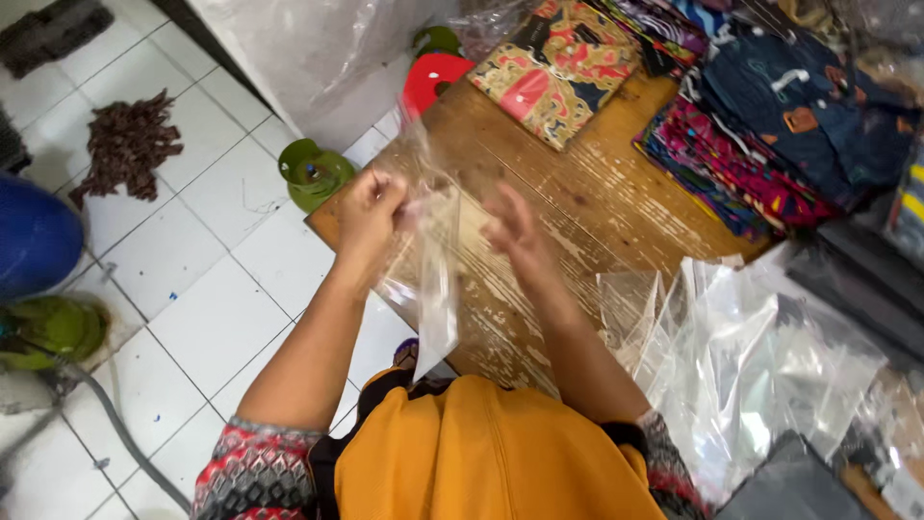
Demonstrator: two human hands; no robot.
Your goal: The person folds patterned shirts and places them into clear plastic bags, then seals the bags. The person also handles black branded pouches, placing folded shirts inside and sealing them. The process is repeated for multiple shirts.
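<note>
Two hands are raised over a worn wooden table [616,193]. Your left hand [371,214] pinches the top edge of a clear plastic bag [433,289], which hangs down from that grip toward your orange apron [481,453]. Your right hand [515,231] is open, fingers spread, just beside the bag. Folded patterned cloth [558,67] lies farther away on the table.

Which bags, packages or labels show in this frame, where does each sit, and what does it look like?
Clear plastic bag: held up in the left hand, right hand beside it; flat, transparent.
Pile of clear bags: right of the wooden table; crinkled, transparent.
Wrapped folded batik cloth: table's far edge; red, yellow, black.
Brown label patch: on dark blue folded garments.
</note>
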